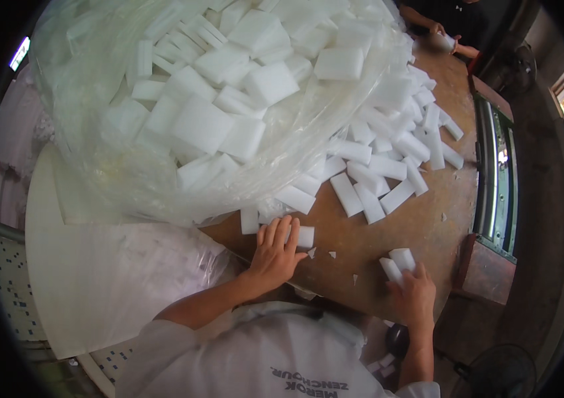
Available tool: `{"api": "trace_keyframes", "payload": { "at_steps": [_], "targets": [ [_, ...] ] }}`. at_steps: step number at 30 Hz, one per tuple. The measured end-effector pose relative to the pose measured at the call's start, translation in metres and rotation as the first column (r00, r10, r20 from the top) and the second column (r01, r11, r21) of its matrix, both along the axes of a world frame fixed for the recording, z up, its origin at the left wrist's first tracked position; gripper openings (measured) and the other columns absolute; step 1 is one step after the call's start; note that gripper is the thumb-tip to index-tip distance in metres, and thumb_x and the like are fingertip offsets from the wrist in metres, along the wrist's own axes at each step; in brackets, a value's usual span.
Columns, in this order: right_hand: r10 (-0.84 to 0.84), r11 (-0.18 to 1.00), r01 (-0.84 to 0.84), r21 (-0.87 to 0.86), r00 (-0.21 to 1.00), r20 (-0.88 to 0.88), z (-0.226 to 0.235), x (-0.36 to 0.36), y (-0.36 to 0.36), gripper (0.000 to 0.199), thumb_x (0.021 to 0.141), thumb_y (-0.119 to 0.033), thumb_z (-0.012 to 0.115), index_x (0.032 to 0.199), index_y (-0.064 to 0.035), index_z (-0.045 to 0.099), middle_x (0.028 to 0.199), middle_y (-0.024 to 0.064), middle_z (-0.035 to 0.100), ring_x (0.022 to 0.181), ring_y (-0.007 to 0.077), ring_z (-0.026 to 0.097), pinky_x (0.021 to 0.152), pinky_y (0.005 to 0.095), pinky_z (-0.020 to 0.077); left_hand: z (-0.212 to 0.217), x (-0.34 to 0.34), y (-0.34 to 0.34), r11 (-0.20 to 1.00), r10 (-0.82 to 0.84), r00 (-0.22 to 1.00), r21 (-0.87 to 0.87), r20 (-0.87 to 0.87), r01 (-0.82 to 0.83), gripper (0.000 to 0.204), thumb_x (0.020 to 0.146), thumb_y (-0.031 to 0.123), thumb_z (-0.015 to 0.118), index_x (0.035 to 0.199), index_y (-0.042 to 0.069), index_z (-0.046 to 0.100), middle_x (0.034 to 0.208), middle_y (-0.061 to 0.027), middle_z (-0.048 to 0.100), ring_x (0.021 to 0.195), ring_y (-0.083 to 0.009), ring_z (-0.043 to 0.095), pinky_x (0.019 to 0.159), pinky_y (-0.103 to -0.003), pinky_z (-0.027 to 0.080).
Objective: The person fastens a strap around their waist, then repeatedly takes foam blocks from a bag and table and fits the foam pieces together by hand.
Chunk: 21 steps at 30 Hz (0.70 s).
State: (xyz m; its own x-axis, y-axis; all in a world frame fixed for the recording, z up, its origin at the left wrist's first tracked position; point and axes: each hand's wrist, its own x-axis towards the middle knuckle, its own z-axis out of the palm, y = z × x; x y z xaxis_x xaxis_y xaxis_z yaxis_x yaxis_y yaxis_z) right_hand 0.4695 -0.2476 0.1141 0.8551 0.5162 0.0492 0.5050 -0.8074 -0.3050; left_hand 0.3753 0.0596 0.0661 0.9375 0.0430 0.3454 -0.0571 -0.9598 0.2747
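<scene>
My left hand (275, 253) is at the near edge of the brown tabletop (335, 265), its fingers laid over a white foam block (306, 237) that pokes out to their right. To the right, my right hand (416, 295) grips a pair of white foam blocks (391, 270) side by side, which stick out past the fingertips. Beyond both hands, a heap of similar white foam blocks (378, 166) spreads over the table. The palms are turned down, hiding the undersides of the held blocks.
A large clear plastic bag (229, 192) full of white foam blocks fills the far left. Small foam scraps (333, 255) lie between my hands. A metal-framed machine part (497, 176) borders the table's right side. A co-worker's hands (444, 36) hold something white at the far right. A fan (501, 371) stands low right.
</scene>
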Motion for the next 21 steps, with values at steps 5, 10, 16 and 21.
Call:
{"api": "trace_keyframes", "payload": {
  "at_steps": [5, 10, 16, 21],
  "targets": [
    [-0.023, 0.997, 0.017, -0.074, 0.996, -0.090, -0.002, 0.010, -0.014, 0.031, 0.077, -0.032, 0.077, 0.085, -0.0035, 0.067, 0.092, 0.0193, 0.059, 0.076, 0.0395, 0.063, 0.066, 0.0470, 0.0521, -0.034, 0.011, -0.003, 0.986, -0.134, 0.985, 0.084, -0.106, 0.143, 0.052, 0.083, 0.016, 0.056, 0.130, -0.004, 0.048, 0.118, -0.0177, 0.054, 0.117, -0.0324, 0.048, 0.101, -0.051, 0.030],
    [-0.059, 0.995, 0.073, -0.067, 0.978, 0.200, 0.051, 0.060, -0.069, 0.033, 0.078, -0.035, 0.078, 0.089, -0.0042, 0.071, 0.096, 0.0214, 0.062, 0.075, 0.0391, 0.065, 0.068, 0.0466, 0.0536, -0.010, 0.007, -0.024, 0.989, -0.141, 0.987, 0.035, -0.073, 0.144, 0.074, 0.075, 0.025, 0.074, 0.134, -0.008, 0.043, 0.122, -0.0242, 0.046, 0.117, -0.0402, 0.042, 0.103, -0.059, 0.029],
    [-0.228, 0.974, 0.203, 0.105, 0.903, 0.364, 0.095, 0.188, -0.174, 0.024, 0.075, -0.017, 0.078, 0.091, -0.0006, 0.072, 0.099, 0.0199, 0.065, 0.086, 0.0382, 0.065, 0.076, 0.0426, 0.0529, -0.025, 0.023, -0.039, 0.965, -0.255, 0.959, 0.026, -0.119, 0.260, 0.073, 0.076, 0.031, 0.074, 0.132, -0.007, 0.047, 0.122, -0.0242, 0.043, 0.115, -0.0417, 0.040, 0.102, -0.063, 0.028],
    [0.194, 0.938, -0.102, -0.331, 0.947, 0.257, 0.058, 0.286, -0.189, 0.025, 0.077, -0.027, 0.076, 0.086, -0.0050, 0.068, 0.094, 0.0157, 0.059, 0.090, 0.0348, 0.061, 0.081, 0.0449, 0.0496, -0.028, 0.020, -0.037, 0.971, -0.230, 0.958, 0.019, -0.170, 0.237, 0.067, 0.079, 0.035, 0.071, 0.127, -0.006, 0.049, 0.119, -0.0227, 0.044, 0.113, -0.0416, 0.041, 0.101, -0.063, 0.028]
  ]
}}
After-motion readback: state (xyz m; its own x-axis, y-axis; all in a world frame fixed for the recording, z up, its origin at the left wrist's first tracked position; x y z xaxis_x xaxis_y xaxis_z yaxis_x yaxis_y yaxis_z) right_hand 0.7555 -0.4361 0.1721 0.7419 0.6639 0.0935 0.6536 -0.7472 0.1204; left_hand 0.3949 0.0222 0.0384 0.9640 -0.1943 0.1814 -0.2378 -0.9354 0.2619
